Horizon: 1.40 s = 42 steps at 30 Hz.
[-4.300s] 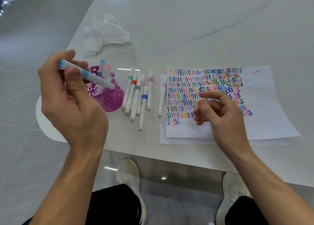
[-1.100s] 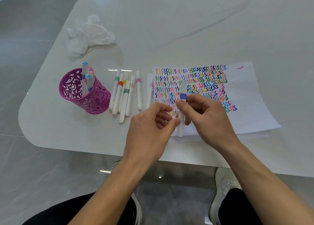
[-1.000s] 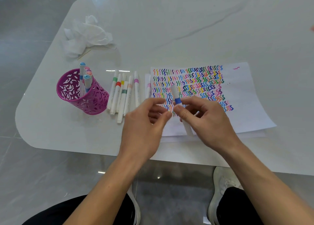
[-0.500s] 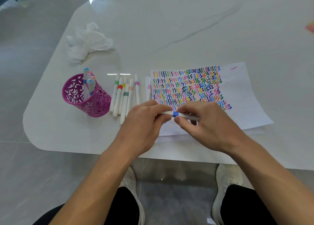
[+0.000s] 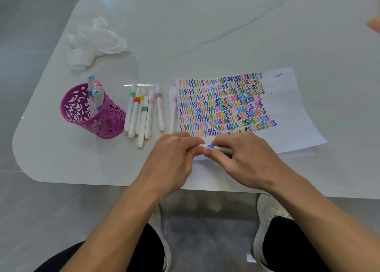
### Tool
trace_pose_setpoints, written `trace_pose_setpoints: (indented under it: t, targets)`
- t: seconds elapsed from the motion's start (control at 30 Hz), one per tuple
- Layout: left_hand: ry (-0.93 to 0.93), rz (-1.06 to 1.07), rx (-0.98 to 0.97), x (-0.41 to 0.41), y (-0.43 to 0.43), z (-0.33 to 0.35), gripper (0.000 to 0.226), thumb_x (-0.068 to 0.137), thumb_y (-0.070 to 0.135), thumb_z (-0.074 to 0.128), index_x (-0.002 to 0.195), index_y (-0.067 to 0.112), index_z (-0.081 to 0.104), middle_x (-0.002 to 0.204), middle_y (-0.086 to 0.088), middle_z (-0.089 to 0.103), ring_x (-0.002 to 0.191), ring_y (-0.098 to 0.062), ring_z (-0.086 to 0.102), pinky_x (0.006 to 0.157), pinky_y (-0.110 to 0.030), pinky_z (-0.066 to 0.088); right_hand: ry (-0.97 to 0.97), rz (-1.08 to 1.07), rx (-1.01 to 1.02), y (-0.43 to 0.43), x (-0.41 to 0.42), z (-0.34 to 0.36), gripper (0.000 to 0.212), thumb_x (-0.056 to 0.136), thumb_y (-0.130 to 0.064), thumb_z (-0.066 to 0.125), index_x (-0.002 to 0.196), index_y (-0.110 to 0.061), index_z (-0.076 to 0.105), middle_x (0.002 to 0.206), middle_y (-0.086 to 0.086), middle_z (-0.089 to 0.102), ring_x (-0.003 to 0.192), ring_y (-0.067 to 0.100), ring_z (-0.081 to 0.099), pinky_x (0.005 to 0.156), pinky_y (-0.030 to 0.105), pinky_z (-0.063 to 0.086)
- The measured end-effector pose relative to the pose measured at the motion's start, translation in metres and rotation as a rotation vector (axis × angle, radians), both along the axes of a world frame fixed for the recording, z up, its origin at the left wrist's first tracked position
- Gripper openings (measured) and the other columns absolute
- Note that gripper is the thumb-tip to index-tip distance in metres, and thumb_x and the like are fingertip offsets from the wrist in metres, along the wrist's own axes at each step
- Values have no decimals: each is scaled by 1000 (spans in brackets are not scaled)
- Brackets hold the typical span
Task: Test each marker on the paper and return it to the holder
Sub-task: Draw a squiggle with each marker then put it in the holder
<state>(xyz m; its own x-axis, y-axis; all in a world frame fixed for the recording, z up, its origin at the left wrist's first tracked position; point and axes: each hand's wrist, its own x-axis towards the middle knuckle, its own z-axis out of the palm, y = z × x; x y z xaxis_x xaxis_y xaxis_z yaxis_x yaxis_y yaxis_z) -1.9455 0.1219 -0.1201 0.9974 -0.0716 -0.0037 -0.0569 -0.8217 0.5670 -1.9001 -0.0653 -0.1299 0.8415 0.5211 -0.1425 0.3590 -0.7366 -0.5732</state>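
Observation:
A white marker with a blue band (image 5: 213, 147) lies level between my two hands, just above the near edge of the paper (image 5: 292, 115). My left hand (image 5: 174, 158) pinches its left end. My right hand (image 5: 242, 158) grips the barrel on the right. The paper carries rows of coloured squiggles. The magenta cut-out holder (image 5: 92, 115) stands at the left with several markers upright in it. A row of several markers (image 5: 144, 111) lies between holder and paper, and one pink-banded marker (image 5: 173, 111) lies along the paper's left edge.
A crumpled white tissue (image 5: 94, 41) lies at the back left of the white table (image 5: 205, 25). The table's near edge runs just under my wrists, with my shoes and the grey floor below. An orange thing (image 5: 373, 25) shows at the right edge.
The blue-banded marker went from upright in my right hand to level, and my left hand closed on its left end. Earlier, my left hand put a light blue marker into the holder.

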Motion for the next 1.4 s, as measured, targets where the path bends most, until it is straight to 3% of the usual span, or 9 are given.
trace_pose_setpoints:
  t: [0.2, 0.33, 0.5, 0.93, 1.03, 1.13, 1.2, 1.27, 1.4]
  targets:
    - [-53, 82, -71, -2, 0, -6, 16, 96, 26, 64, 102, 23, 78, 85, 8, 72, 75, -9, 63, 67, -23, 50, -47, -37, 13, 6, 0, -2, 54, 93, -72, 42, 78, -27, 67, 58, -8, 58, 57, 10, 54, 50, 24, 31]
    - [-43, 105, -92, -7, 3, -6, 17, 96, 31, 63, 101, 26, 78, 85, 13, 72, 75, -6, 62, 66, -13, 46, -62, -40, 11, 8, -3, -2, 56, 93, -73, 42, 74, -25, 62, 53, -9, 51, 53, 9, 51, 48, 25, 29]
    - [-33, 123, -101, -9, 2, -6, 16, 97, 27, 64, 103, 26, 79, 87, 11, 73, 77, -7, 64, 69, -21, 50, -76, -35, -4, 9, -5, 0, 57, 95, -72, 44, 63, -25, 44, 48, -6, 40, 49, 12, 44, 46, 29, 27]
    - [-43, 212, -158, -6, 4, 3, 20, 92, 29, 68, 109, 22, 78, 90, 12, 74, 74, -1, 61, 72, -8, 47, -73, -81, 29, 11, -2, 1, 69, 90, -81, 40, 57, -20, 33, 47, -2, 38, 49, 15, 41, 47, 32, 29]
    - [-42, 251, -163, -4, 5, 5, 20, 93, 31, 67, 109, 24, 77, 90, 15, 72, 78, -1, 62, 72, -7, 46, -29, -111, 103, 10, 0, 0, 55, 93, -74, 43, 68, -26, 46, 50, -5, 44, 49, 12, 45, 49, 31, 31]
    - [-65, 316, -150, -2, 8, 5, 18, 93, 28, 68, 109, 23, 76, 93, 15, 70, 82, 3, 60, 72, -5, 45, 101, -148, 242, 7, 2, -4, 12, 104, -49, 48, 109, -39, 52, 67, -5, 58, 62, 15, 60, 58, 40, 47]
    - [-60, 357, -149, -1, 13, 5, 19, 93, 28, 69, 110, 24, 75, 91, 16, 67, 78, 8, 57, 68, -2, 41, 148, -157, 378, 5, 3, -4, 25, 107, -29, 51, 123, -46, 44, 85, -3, 61, 72, 24, 65, 66, 49, 54]
    - [-49, 386, -151, 0, 15, 5, 20, 91, 28, 72, 110, 26, 75, 89, 17, 65, 78, 7, 57, 66, 0, 38, 205, -159, 525, 4, 4, -2, 36, 108, -16, 52, 124, -47, 47, 95, -8, 61, 67, 20, 64, 59, 42, 55]
    - [-12, 399, -134, 0, 14, 2, 22, 87, 27, 76, 109, 27, 76, 91, 18, 61, 83, 8, 56, 64, 1, 38, 385, -192, 767, 6, 4, -2, 25, 106, -19, 46, 115, -33, 63, 107, 0, 70, 83, 24, 73, 65, 32, 59]
